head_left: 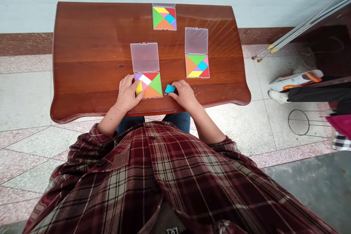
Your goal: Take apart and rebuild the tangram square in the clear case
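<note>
My left hand (127, 93) grips a yellow tangram piece (139, 88) between thumb and fingers, at the left edge of the nearest clear plastic tray (160, 84). That tray holds white, pink, purple, orange and green pieces. Its frosted lid (144, 57) lies open behind it. My right hand (185, 95) pinches a blue tangram piece (170, 88) low over the wood, just right of the tray. Two more open trays stand farther off, one at right (197, 77) and one at the far edge (164, 29), each with a full coloured square.
The trays lie on a reddish-brown wooden table (90, 44) with a curved front edge against my body. My plaid shirt (153, 168) fills the bottom of the view. Bundled metal rods (298, 29), a white shoe (276, 96) and a wire ring (298, 122) lie on the tiled floor at right.
</note>
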The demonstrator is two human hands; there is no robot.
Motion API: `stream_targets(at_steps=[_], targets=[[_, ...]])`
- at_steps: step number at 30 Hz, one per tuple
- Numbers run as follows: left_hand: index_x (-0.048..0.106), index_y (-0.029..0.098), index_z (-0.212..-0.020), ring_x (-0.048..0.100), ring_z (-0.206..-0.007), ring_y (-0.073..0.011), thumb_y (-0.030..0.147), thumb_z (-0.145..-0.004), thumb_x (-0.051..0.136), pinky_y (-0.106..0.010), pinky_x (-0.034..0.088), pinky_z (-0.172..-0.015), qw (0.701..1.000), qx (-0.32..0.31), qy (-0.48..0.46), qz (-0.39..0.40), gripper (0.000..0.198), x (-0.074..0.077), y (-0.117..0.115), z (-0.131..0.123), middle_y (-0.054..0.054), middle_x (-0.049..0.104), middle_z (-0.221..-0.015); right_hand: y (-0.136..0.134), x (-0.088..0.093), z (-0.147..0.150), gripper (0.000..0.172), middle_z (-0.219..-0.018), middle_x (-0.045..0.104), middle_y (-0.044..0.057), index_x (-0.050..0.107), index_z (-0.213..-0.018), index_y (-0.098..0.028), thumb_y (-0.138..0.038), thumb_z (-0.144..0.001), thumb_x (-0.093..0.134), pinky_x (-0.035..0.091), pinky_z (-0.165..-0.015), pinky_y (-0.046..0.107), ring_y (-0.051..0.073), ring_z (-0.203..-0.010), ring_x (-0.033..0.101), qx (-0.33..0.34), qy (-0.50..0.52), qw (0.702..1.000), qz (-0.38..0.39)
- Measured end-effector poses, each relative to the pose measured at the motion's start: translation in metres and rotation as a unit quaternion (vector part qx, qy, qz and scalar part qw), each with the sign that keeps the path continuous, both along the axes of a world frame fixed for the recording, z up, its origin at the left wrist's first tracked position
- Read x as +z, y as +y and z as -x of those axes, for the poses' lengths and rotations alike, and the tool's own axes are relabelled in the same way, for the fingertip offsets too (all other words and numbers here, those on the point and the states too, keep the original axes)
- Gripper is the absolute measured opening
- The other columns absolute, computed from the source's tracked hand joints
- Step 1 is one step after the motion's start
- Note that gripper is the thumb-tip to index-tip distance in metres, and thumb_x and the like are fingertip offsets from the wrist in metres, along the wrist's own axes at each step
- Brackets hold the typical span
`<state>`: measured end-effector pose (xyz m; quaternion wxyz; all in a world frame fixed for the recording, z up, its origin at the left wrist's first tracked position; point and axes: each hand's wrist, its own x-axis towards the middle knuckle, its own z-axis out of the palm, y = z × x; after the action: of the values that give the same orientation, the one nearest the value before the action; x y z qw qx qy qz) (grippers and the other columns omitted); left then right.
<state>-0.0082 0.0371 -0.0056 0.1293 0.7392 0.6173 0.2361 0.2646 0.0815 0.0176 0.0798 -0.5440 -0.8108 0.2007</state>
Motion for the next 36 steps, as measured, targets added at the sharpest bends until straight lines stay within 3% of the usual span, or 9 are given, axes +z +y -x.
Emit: stream_targets(at_steps=[10,18,25,36], targets=[[0.056,0.023,-0.129,0.038,-0.139,-0.0368,0.050,-0.089,0.052,-0.058,0.029,-0.117,1.000,0.003,0.009,-0.002,0.048,0.002,-0.003,-0.002,-0.014,0.048,-0.144,-0.002,-0.009,-0.003,0.034,-0.117,0.062,0.015,0.064,-0.116,-0.017,-0.026,-0.083,0.065,0.043,-0.100,0.044,0.032,-0.110,0.056,-0.003,0.043,0.999,-0.010],[0.054,0.027,-0.134,0.026,-0.148,-0.0374,0.046,-0.095,0.040,-0.062,0.018,-0.119,0.993,-0.060,0.075,0.072,0.046,0.013,0.008,0.003,-0.011,0.035,-0.158,-0.002,-0.016,-0.004,0.034,-0.116,0.063,0.014,0.063,-0.116,-0.018,-0.024,-0.083,0.067,0.045,-0.098,0.047,0.033,-0.109,0.057,0.000,0.067,0.997,-0.026],[0.056,0.029,-0.134,0.028,-0.147,-0.0324,0.041,-0.095,0.037,-0.057,0.019,-0.121,0.993,-0.066,0.074,0.067,0.045,0.009,0.009,0.009,-0.007,0.039,-0.156,-0.002,-0.015,-0.003,0.032,-0.113,0.061,0.014,0.064,-0.113,-0.016,-0.024,-0.082,0.069,0.045,-0.096,0.045,0.032,-0.106,0.056,-0.007,0.070,0.997,-0.026],[0.053,0.026,-0.135,0.029,-0.146,-0.0311,0.028,-0.091,0.040,-0.053,0.023,-0.121,0.992,-0.066,0.092,0.063,0.046,0.012,0.009,0.008,-0.009,0.037,-0.156,-0.001,-0.016,0.000,0.029,-0.110,0.060,0.012,0.064,-0.110,-0.018,-0.026,-0.082,0.069,0.043,-0.096,0.044,0.031,-0.105,0.055,-0.011,0.079,0.996,-0.033]])
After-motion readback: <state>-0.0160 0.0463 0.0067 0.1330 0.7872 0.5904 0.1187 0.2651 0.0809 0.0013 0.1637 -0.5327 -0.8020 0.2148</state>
